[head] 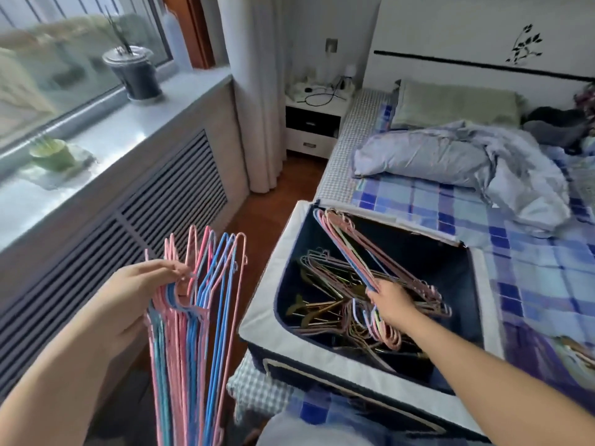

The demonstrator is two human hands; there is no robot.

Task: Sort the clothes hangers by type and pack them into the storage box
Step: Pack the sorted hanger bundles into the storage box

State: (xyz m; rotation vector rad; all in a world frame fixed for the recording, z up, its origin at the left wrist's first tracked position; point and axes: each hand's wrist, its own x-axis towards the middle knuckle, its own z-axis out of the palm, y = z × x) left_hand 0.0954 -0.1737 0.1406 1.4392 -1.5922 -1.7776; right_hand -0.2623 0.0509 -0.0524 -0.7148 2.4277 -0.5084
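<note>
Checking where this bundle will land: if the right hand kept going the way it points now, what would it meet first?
The right hand points up-left into the storage box. It would probably meet the brown and gold hangers on the box floor first, then the far wall; depth is unclear.

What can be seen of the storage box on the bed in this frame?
The storage box is a soft, fabric-looking container, dark navy with a white lining on its folded-out rim flaps. It stands open on the blue checked bedspread at the bed's near corner. Inside lie tangled brownish and pink hangers; a pastel bundle leans against its far corner, held by the right hand reaching in. A clear window panel shows on its front.
</note>
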